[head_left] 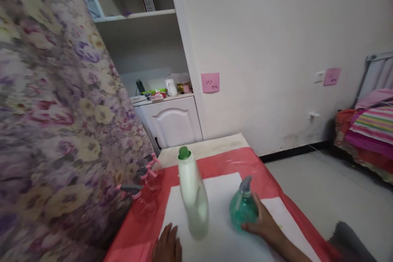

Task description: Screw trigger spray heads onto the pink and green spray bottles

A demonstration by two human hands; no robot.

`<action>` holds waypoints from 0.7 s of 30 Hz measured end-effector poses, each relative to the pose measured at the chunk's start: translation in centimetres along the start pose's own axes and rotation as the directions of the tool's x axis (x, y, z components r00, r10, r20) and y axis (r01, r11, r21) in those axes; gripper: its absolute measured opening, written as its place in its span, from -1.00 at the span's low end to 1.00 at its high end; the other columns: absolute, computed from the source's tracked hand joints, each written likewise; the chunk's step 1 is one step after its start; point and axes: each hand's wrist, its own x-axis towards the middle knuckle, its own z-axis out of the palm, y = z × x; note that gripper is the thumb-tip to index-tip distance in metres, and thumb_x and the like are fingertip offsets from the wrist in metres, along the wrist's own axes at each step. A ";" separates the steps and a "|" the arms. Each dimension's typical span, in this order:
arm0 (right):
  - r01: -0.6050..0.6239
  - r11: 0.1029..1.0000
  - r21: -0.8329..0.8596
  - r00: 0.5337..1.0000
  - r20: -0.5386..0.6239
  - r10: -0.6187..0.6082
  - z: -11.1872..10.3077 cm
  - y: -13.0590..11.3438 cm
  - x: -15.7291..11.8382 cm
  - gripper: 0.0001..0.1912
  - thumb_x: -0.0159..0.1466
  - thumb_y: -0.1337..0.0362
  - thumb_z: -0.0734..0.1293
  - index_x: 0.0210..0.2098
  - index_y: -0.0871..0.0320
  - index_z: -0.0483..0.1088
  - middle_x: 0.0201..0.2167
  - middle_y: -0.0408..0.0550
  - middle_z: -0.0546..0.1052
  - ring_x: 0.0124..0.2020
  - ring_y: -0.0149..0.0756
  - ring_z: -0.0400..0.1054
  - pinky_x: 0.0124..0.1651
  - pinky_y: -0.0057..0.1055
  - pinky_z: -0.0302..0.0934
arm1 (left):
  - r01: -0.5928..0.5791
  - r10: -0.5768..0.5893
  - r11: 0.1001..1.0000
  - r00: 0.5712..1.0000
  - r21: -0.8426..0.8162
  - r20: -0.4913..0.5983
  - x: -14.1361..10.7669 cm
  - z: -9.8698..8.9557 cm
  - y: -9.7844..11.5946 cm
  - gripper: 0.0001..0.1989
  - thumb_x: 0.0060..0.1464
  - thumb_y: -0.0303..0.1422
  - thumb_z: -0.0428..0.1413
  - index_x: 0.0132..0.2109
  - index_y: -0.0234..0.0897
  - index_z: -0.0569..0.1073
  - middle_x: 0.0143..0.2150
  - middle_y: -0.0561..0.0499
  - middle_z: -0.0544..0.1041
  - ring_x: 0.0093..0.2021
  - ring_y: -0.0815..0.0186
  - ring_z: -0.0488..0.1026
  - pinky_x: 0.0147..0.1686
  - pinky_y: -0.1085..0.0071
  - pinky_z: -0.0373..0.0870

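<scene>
My right hand (256,219) is closed around a green translucent spray bottle (241,211) with a grey spray head, over the white paper on the table. My left hand (168,245) lies flat near the front of the table, its fingers stretched out and nothing in them. Between the two hands stands a tall pale green detergent bottle (193,196), upright, with a darker green spout in its uncapped neck. The left hand is just in front of and to the left of its base.
Several clear spray bottles (145,206) with pink and grey heads stand at the table's left edge, close to a floral curtain (70,131). A red cover (221,163) lies beneath the white paper (219,188). Behind are a cabinet (172,123) and a wall; a bed (373,131) is far right.
</scene>
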 end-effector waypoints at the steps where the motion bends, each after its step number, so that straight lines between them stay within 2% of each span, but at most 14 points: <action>1: -0.015 1.000 -0.006 0.999 0.049 0.016 0.9 0.2 -1.3 -0.09 -0.23 0.19 0.57 0.11 0.04 0.27 0.07 0.07 0.47 0.13 0.14 0.31 0.17 0.01 0.17 | 0.003 -0.002 1.000 1.000 0.023 -0.015 -0.2 -0.2 0.2 -0.59 0.17 -0.33 -0.10 0.04 -0.30 0.52 0.14 -0.21 0.52 0.13 0.06 0.47 0.11 0.02 0.39; 5: -0.015 0.998 -0.058 0.960 0.279 0.031 3.1 1.0 -4.0 -0.04 -0.24 0.36 0.54 0.16 0.09 0.21 0.10 0.11 0.44 0.15 0.16 0.26 0.23 0.05 0.04 | 0.017 -0.015 0.999 0.999 0.035 -0.043 -0.3 -1.5 1.5 -0.59 0.18 -0.34 -0.12 0.04 -0.30 0.51 0.15 -0.20 0.52 0.14 0.09 0.46 0.17 0.02 0.33; 8: -0.006 0.996 -0.083 0.945 0.325 0.033 3.4 1.6 -4.1 -0.02 -0.26 0.32 0.55 0.15 0.10 0.19 0.10 0.12 0.43 0.17 0.18 0.24 0.24 0.06 0.01 | 0.047 -0.050 0.996 0.998 -0.069 -0.034 -0.1 -2.9 2.2 -0.59 0.17 -0.32 -0.11 0.02 -0.33 0.52 0.14 -0.22 0.52 0.14 0.07 0.46 0.18 0.02 0.32; 11: -0.001 0.997 -0.072 0.941 0.338 0.026 3.2 2.3 -4.0 -0.01 -0.24 0.19 0.56 0.17 0.08 0.18 0.12 0.10 0.42 0.17 0.17 0.25 0.24 0.02 0.04 | 0.133 -0.154 0.948 0.987 -0.288 -0.051 -0.8 -4.4 3.2 -0.58 0.12 -0.22 -0.06 -0.02 -0.34 0.53 0.07 -0.22 0.57 0.10 0.04 0.49 0.14 0.04 0.39; 13: -0.014 0.996 -0.086 0.938 0.343 0.042 3.0 2.7 -4.0 0.02 -0.23 0.13 0.57 0.19 0.06 0.18 0.13 0.09 0.43 0.17 0.19 0.26 0.23 0.02 0.06 | 0.201 -0.253 0.863 0.966 -0.463 -0.051 -1.8 -5.4 4.8 -0.57 0.10 -0.13 -0.02 -0.04 -0.29 0.52 0.01 -0.19 0.60 0.06 0.03 0.51 0.10 0.04 0.42; 16: -0.016 0.994 -0.108 0.941 0.334 0.051 3.0 3.0 -4.1 0.06 -0.26 0.08 0.58 0.21 0.04 0.19 0.14 0.08 0.42 0.18 0.22 0.24 0.23 0.03 0.07 | 0.229 -0.288 0.659 0.957 -0.717 0.040 -3.1 -7.1 8.6 -0.60 0.08 -0.03 0.04 -0.11 -0.20 0.51 -0.10 -0.09 0.63 -0.04 0.09 0.56 0.00 0.20 0.50; 18: -0.006 0.994 -0.110 0.942 0.332 0.043 3.1 3.1 -4.1 0.07 -0.28 0.09 0.59 0.21 0.04 0.21 0.15 0.08 0.41 0.19 0.21 0.23 0.24 0.02 0.06 | 0.251 -0.237 0.554 0.962 -0.794 0.138 -3.0 -8.7 11.5 -0.60 0.05 0.00 0.10 -0.12 -0.19 0.52 -0.15 -0.07 0.64 -0.11 0.12 0.58 -0.04 0.26 0.50; 21: 0.006 0.994 -0.111 0.942 0.335 0.032 3.1 3.1 -4.0 0.05 -0.27 0.11 0.59 0.21 0.03 0.21 0.15 0.07 0.41 0.20 0.19 0.23 0.25 0.01 0.06 | 0.285 -0.138 0.454 0.959 -0.844 0.249 -1.2 -11.6 15.0 -0.57 0.06 0.02 0.11 -0.10 -0.20 0.53 -0.12 -0.10 0.64 -0.08 0.12 0.56 -0.01 0.26 0.47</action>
